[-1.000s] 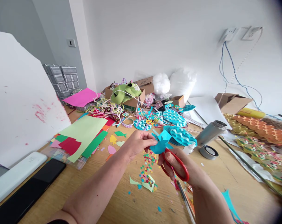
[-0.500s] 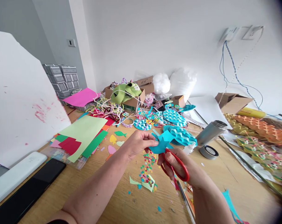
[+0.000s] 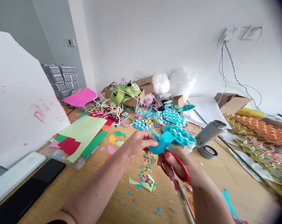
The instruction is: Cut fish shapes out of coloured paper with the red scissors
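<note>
Near the middle of the head view, my left hand [image 3: 140,143] pinches the left edge of a piece of blue paper [image 3: 163,143] above the table. My right hand [image 3: 175,166] is wrapped round the red handles of a pair of scissors [image 3: 183,169]. Their blades are at the blue paper, mostly hidden by it. Small coloured paper dots [image 3: 147,174] and light green scraps [image 3: 147,184] lie on the wooden table below. A green paper fish [image 3: 120,133] and a yellow cut-out [image 3: 112,139] lie left of my left hand.
Coloured sheets [image 3: 88,130] and a black phone [image 3: 36,191] lie at the left. Blue wavy discs [image 3: 181,136], a steel flask [image 3: 211,133] and its lid [image 3: 208,151] are at the right. Boxes and craft cords stand behind. A pen [image 3: 185,200] lies near my right wrist.
The blue paper has turned and bent slightly between my hands. Both hands hold nearly the same place.
</note>
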The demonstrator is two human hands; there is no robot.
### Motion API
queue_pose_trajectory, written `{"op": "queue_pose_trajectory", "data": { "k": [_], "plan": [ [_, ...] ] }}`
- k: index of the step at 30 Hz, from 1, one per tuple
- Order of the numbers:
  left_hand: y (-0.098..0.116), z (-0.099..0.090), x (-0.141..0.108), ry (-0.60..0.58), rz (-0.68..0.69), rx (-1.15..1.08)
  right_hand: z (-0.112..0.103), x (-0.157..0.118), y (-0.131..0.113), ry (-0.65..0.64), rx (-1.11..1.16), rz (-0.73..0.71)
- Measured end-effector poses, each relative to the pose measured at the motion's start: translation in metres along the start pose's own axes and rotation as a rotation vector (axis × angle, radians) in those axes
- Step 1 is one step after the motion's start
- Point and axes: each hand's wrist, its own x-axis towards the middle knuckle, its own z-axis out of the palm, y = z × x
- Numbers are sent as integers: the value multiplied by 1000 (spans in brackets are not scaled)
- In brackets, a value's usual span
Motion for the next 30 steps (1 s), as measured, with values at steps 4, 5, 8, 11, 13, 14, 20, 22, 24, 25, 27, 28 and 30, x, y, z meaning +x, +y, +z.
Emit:
{"op": "queue_pose_trajectory", "data": {
  "k": [4,5,8,11,13,14,20,22,24,25,27,28,30],
  "plan": [
    [1,2,-1,7,-27,-28,0,0,-2,2,-3,-9],
    [1,2,-1,0,-33,-31,0,0,-2,4,-3,-11],
    [1,4,-2,-36,-37,-32,0,0,-2,18,-1,2],
    [2,5,-2,-53,-37,-43,0,-1,0,25,-3,13],
    [2,5,-2,-53,-44,-60,0,0,0,32,-1,10],
    [3,5,-3,-54,-48,-69,0,0,0,33,0,9],
    [4,3,-4,-68,-70,-126,0,0,-1,44,6,-1],
    [4,3,-3,-68,-72,-132,0,0,-2,49,3,-4],
    [3,2,-3,-57,-72,-137,1,1,-3,58,-4,-6],
    [2,2,-2,-49,-69,-139,1,1,-3,62,-9,-8],
    [2,1,-2,-36,-61,-136,2,1,-3,68,-17,-12],
    [2,1,-1,-31,-56,-132,2,1,-3,70,-19,-13],
    [2,1,-1,-18,-50,-126,2,1,-3,70,-21,-12]
  ]
}}
